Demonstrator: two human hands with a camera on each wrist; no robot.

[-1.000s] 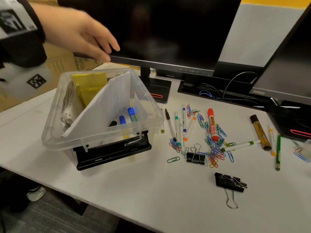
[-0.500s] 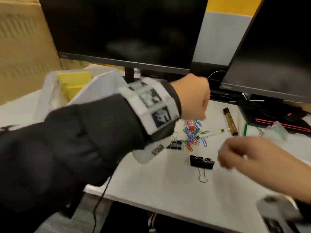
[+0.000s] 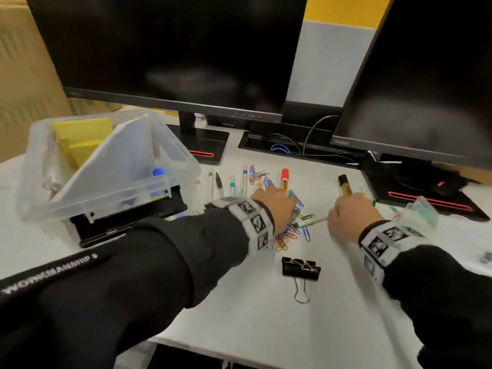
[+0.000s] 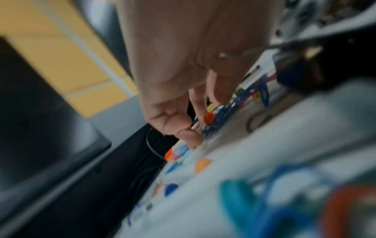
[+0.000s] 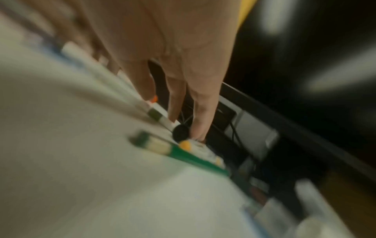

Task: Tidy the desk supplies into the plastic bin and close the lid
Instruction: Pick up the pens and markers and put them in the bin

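Note:
The clear plastic bin [image 3: 175, 158] stands open at the left with yellow notes, a white sheet and blue markers inside. My left hand [image 3: 288, 206] reaches down onto the heap of coloured paper clips [image 3: 286, 235]. Its fingers [image 4: 195, 112] are nearly straight and touch the clips beside the orange marker [image 3: 285, 178]. My right hand [image 3: 351, 206] is lowered over the pens at the right. Its straight fingers [image 5: 200, 116] touch the black cap of the yellow marker [image 3: 345, 186]. A white pen with a green cap [image 3: 311, 222] lies between the hands. Both wrist views are blurred.
A large black binder clip [image 3: 300, 267] lies near the desk's front edge. Several thin pens [image 3: 218, 182] lie between the bin and the clips. Two monitors [image 3: 165, 49] on black stands rise behind, with cables. A flat black object [image 3: 127, 222] sits at the bin's front base.
My left hand has swung from above the bin across to the paper clips. My right hand came into view and dropped onto the pens at the right.

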